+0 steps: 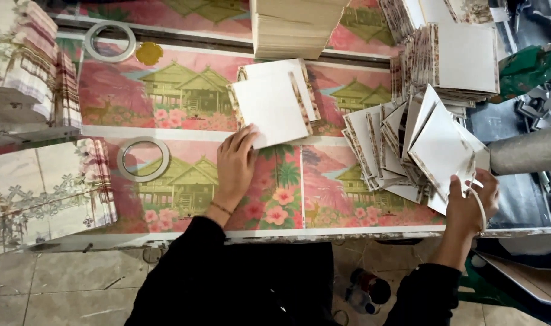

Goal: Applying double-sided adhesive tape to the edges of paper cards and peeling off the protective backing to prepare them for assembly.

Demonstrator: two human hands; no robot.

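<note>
At right, right hand (469, 202) grips card (440, 148) (fingers hidden).

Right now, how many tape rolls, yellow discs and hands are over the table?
Tape rolls: 2, one at the far left edge and one nearer
Yellow disc: 1
Hands: 2, left hand on a white card, right hand gripping a folded card
Total: 5

A single head-worn camera looks almost straight down from close above the bench (185, 121), its far edge at the frame's top, the floor (58, 284) and the person's sleeves along the bottom.
</note>
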